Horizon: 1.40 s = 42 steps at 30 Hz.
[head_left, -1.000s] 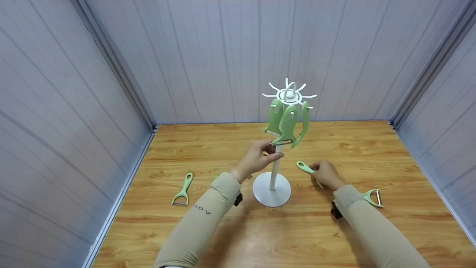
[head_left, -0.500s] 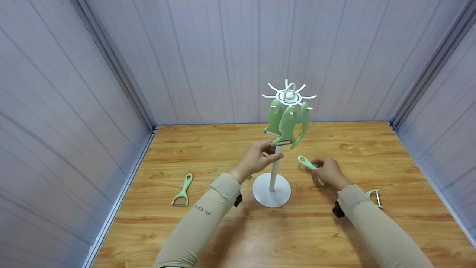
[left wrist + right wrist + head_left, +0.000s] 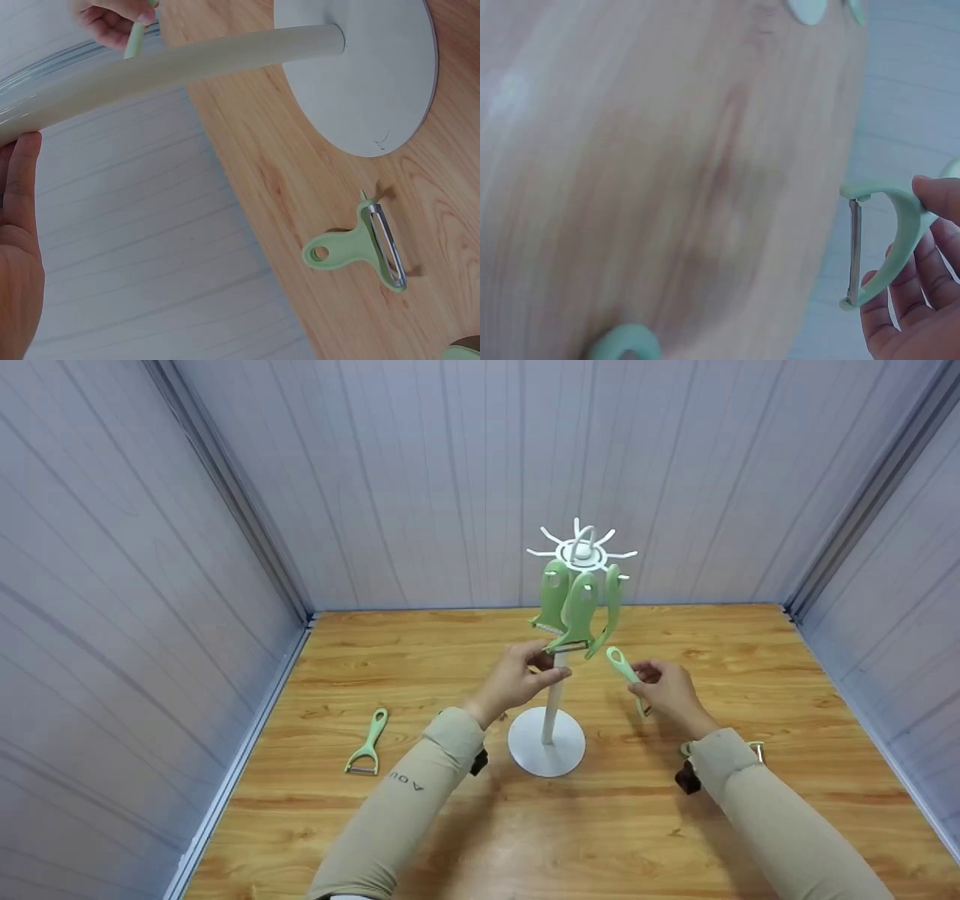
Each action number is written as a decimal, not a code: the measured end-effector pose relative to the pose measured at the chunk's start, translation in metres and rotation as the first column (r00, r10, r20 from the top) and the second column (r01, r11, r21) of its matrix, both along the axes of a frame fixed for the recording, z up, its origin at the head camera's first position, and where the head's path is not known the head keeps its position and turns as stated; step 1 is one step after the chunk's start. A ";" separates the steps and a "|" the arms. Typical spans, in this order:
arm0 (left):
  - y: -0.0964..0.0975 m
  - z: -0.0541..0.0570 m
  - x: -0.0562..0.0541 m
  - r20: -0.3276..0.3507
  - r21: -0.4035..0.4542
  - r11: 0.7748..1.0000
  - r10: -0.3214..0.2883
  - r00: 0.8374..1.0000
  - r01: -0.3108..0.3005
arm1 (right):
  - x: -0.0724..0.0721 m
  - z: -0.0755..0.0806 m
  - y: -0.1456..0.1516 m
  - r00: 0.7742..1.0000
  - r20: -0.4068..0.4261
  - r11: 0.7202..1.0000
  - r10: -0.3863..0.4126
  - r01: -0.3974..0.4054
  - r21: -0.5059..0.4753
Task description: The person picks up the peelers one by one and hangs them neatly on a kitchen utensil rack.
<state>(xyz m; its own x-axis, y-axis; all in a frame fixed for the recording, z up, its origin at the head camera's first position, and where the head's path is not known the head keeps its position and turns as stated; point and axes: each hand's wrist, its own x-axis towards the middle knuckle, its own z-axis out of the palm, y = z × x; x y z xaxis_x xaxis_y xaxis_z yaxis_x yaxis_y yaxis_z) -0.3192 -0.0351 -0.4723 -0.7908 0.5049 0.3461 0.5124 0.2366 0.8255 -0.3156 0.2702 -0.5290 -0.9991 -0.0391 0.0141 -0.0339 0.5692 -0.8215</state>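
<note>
A white stand (image 3: 547,761) has a round base, a pole and a ring of hooks. My left hand (image 3: 517,679) grips its pole (image 3: 553,706) just below the hanging peelers. Green peelers hang from front hooks: one on the left (image 3: 553,594), one in the middle (image 3: 580,611), one on the right (image 3: 613,601). Right of the pole, my right hand (image 3: 670,694) pinches another green peeler (image 3: 619,663), raised off the table with its holed end up. In the right wrist view the held peeler's blade (image 3: 855,251) faces away from the palm.
A peeler (image 3: 367,748) lies on the wooden table (image 3: 525,840) at left. Another peeler (image 3: 349,247) lies near the base in the left wrist view. At right, a further peeler (image 3: 757,748) is mostly covered by my sleeve. Panel walls enclose the back and sides.
My right hand has lifted the peeler from the table, and its holed end has swung upward near the hanging peelers. The left hand keeps its hold on the pole.
</note>
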 end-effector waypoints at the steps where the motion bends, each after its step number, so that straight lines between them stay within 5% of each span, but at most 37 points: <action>1: 0.000 0.000 0.000 -0.007 0.001 1.000 -0.001 1.000 0.001 | 0.001 0.003 0.000 1.000 -0.012 1.000 -0.003 0.003 0.000; 23: 0.000 0.000 0.000 -0.010 -0.007 1.000 -0.011 1.000 0.011 | 0.016 0.047 -0.022 0.962 -0.269 0.997 -0.047 0.029 -0.071; 42: 0.000 0.000 0.000 -0.010 0.007 1.000 -0.016 1.000 0.016 | 0.039 0.090 -0.035 0.917 -0.383 0.990 -0.112 0.068 -0.125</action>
